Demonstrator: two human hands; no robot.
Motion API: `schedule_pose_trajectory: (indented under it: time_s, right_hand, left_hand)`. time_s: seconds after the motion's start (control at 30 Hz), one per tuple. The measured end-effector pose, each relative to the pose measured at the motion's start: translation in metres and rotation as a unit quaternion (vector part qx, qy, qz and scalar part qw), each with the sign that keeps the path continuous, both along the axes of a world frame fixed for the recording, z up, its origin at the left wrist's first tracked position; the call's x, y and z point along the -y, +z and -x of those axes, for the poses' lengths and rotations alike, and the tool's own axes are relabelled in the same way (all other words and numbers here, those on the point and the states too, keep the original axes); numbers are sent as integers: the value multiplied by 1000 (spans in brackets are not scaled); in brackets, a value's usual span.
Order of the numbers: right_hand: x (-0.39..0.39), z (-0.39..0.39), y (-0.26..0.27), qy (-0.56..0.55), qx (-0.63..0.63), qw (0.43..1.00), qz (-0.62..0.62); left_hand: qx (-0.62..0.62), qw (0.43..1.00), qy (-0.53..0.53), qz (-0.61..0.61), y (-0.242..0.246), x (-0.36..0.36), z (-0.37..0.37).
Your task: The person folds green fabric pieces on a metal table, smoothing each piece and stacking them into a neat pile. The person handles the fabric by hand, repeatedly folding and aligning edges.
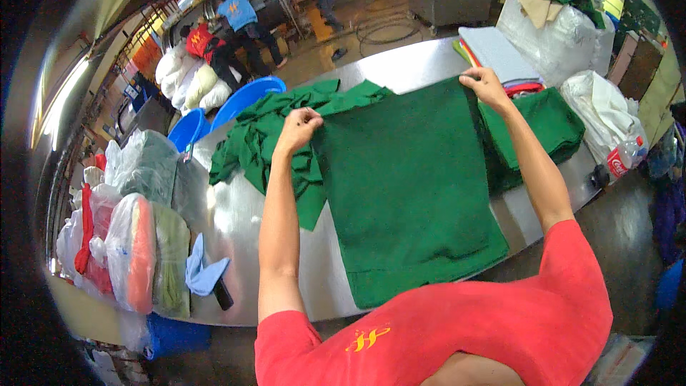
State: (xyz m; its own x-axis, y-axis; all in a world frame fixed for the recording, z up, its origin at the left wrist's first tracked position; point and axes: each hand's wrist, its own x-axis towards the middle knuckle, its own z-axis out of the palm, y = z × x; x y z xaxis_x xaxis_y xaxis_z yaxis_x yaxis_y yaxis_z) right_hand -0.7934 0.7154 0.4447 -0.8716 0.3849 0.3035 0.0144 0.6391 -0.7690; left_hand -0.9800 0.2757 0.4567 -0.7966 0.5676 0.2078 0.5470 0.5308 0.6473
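Note:
A green cloth hangs spread between my two hands, its lower part reaching the near edge of the metal table. My left hand is shut on its upper left corner. The upper right corner is pinched in my right hand. Behind and left of my left hand lies a crumpled heap of green cloths. A stack of folded green cloths sits to the right, partly behind my right forearm.
Folded light-coloured cloths lie beyond the green stack. A plastic bottle and wrapped white bundles are at right. Bagged cloths, a blue cloth and a dark object are at left. Blue tubs and several people stand beyond.

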Motion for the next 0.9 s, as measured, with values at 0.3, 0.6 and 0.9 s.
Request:
schedule_pose_trajectory:
  time_s: [0.3, 0.6, 0.9]
  right_hand:
    - [28, -100, 76, -11, -223, 975, -8]
    - [76, -171, -100, 34, -32, 999, 17]
    - [84, -216, -205, 32, 128, 989, -61]
  left_hand:
    - [-225, 949, 8, -223, 92, 30, -98]
    - [-140, 985, -9, -97, -88, 48, -166]
    - [-89, 996, 25, -1, -228, 81, -258]
